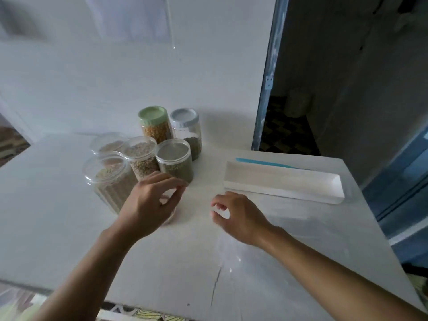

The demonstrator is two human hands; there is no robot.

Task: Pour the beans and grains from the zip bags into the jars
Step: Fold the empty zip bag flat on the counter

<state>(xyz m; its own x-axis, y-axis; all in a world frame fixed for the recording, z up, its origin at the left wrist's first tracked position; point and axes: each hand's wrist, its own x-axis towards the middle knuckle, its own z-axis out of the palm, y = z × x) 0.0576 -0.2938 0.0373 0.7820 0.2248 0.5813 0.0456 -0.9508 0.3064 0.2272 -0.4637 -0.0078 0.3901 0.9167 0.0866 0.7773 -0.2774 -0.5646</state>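
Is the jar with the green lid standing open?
No, the green lid sits on top of its jar of yellow grains, at the back of the cluster.

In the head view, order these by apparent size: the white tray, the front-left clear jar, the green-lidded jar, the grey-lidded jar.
1. white tray
2. front-left clear jar, though it stands nearer the camera
3. green-lidded jar and grey-lidded jar: alike, so not ranked

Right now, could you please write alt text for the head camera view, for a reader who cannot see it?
Two bare hands hover over a white table: the left hand is next to a cluster of six jars of beans and grains, and the right hand is loosely curled with nothing visible in it. A long white tray lies to the right.
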